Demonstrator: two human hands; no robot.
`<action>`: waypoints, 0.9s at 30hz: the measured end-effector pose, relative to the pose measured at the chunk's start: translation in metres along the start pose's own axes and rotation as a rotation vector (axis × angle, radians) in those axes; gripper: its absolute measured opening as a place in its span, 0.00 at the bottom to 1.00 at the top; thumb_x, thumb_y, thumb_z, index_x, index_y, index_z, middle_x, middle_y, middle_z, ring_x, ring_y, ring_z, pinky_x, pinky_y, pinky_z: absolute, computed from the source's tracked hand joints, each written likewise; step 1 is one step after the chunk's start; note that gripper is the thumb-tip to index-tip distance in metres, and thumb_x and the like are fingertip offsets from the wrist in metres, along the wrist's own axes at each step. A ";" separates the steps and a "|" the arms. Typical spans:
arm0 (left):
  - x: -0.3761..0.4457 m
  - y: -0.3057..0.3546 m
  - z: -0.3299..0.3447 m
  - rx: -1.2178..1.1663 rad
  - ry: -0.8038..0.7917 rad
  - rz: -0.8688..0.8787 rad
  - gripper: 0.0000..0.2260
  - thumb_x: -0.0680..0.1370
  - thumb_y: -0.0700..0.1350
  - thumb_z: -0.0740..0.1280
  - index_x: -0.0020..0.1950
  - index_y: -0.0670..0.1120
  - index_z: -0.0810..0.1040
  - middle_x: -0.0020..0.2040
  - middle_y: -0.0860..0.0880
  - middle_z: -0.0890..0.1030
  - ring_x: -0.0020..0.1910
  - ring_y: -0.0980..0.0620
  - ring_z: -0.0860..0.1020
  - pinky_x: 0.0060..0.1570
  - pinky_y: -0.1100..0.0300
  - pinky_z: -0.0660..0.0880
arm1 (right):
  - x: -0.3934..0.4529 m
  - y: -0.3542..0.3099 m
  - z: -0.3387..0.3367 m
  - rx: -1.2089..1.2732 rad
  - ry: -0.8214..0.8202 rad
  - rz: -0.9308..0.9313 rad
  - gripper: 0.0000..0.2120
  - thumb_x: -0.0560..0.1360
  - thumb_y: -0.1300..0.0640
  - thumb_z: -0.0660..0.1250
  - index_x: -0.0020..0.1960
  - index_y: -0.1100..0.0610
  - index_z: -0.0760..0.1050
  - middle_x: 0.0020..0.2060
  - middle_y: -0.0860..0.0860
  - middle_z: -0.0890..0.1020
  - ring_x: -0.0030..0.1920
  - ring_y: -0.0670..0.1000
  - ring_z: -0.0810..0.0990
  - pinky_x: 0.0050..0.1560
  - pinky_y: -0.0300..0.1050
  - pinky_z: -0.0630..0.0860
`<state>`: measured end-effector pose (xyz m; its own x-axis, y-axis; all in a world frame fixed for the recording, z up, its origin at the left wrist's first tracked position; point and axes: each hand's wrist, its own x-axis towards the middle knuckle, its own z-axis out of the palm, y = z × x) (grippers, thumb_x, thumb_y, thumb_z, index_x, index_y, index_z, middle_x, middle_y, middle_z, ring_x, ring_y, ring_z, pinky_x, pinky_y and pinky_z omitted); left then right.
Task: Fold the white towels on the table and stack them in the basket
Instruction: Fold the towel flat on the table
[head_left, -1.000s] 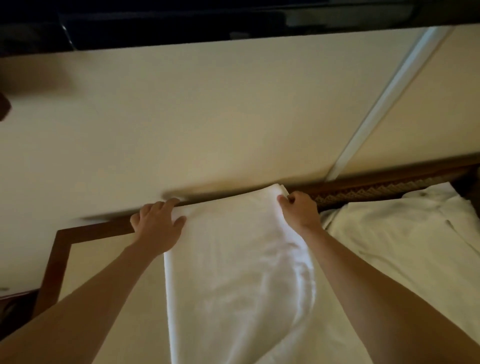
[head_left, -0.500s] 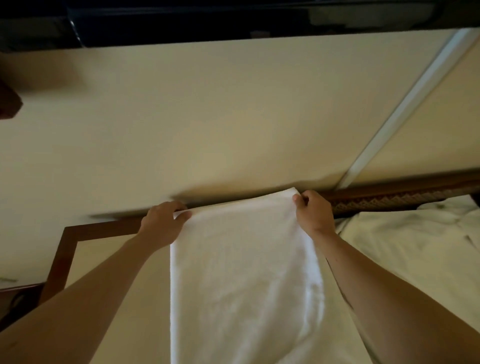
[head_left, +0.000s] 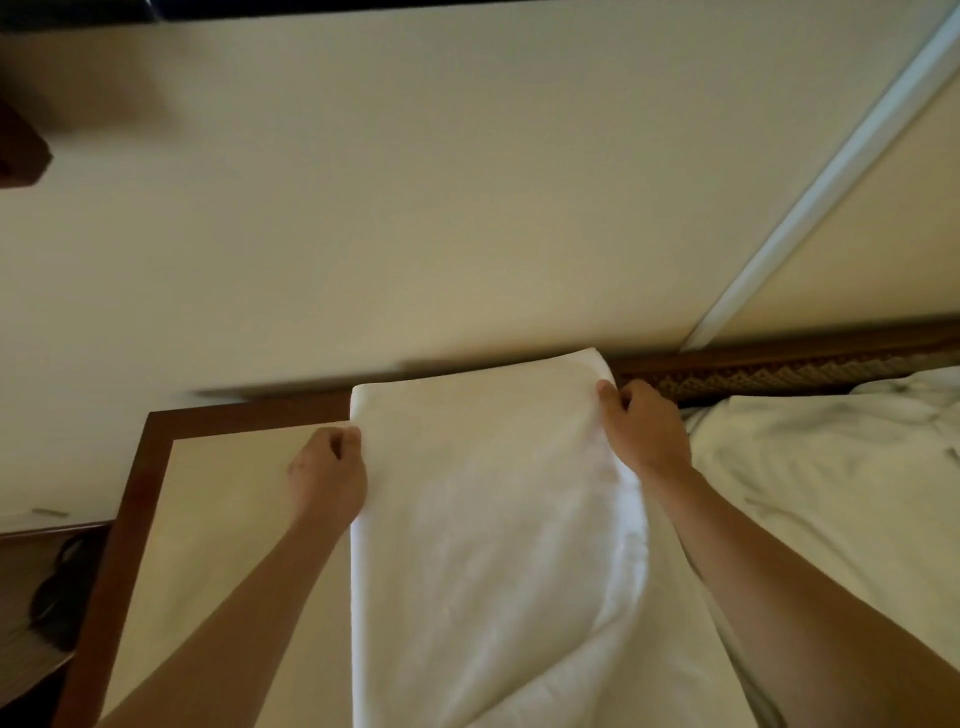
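Note:
A white towel (head_left: 483, 519) lies lengthwise on the table (head_left: 218, 499), a long strip running from the far edge toward me. My left hand (head_left: 327, 478) pinches its left edge a little below the far left corner. My right hand (head_left: 644, 431) grips the right edge near the far right corner, where the cloth bulges upward. More white towels (head_left: 831, 478) lie crumpled on the right of the table. No basket is in view.
The table has a dark wooden rim (head_left: 140, 467) and a pale top. A cream wall (head_left: 415, 208) rises right behind it, with a white strip (head_left: 831, 171) running diagonally. A patterned dark band (head_left: 779, 374) lies along the far right edge. Dark items (head_left: 57, 597) sit low on the left.
My left hand has slid from the far left corner back toward me along the left edge. The far end of the towel has lifted and curved. My right hand stays at its corner.

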<state>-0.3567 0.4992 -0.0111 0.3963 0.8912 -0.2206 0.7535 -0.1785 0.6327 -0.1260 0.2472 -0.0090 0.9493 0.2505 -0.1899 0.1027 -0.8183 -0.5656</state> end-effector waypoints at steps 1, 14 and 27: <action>-0.006 -0.004 -0.001 0.027 -0.009 -0.020 0.15 0.85 0.50 0.58 0.46 0.44 0.77 0.41 0.47 0.77 0.48 0.39 0.75 0.46 0.52 0.67 | -0.006 0.004 -0.003 -0.009 -0.017 0.007 0.21 0.83 0.40 0.58 0.46 0.57 0.73 0.41 0.54 0.80 0.46 0.61 0.79 0.45 0.52 0.74; -0.047 -0.013 -0.002 0.089 -0.080 -0.030 0.17 0.85 0.55 0.58 0.47 0.43 0.72 0.41 0.47 0.75 0.47 0.42 0.73 0.46 0.50 0.68 | -0.054 0.029 -0.015 0.025 -0.077 0.058 0.13 0.81 0.47 0.64 0.46 0.56 0.75 0.38 0.49 0.79 0.42 0.52 0.78 0.42 0.48 0.70; -0.060 -0.026 0.001 0.021 0.005 0.042 0.14 0.84 0.58 0.60 0.56 0.47 0.70 0.45 0.47 0.79 0.47 0.40 0.76 0.45 0.49 0.73 | -0.059 0.022 -0.012 0.015 -0.003 0.189 0.14 0.83 0.47 0.62 0.53 0.59 0.75 0.52 0.57 0.82 0.55 0.61 0.80 0.53 0.53 0.75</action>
<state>-0.3998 0.4498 -0.0145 0.4258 0.8845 -0.1905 0.7469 -0.2248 0.6258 -0.1762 0.2083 -0.0003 0.9504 0.0945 -0.2963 -0.0818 -0.8431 -0.5315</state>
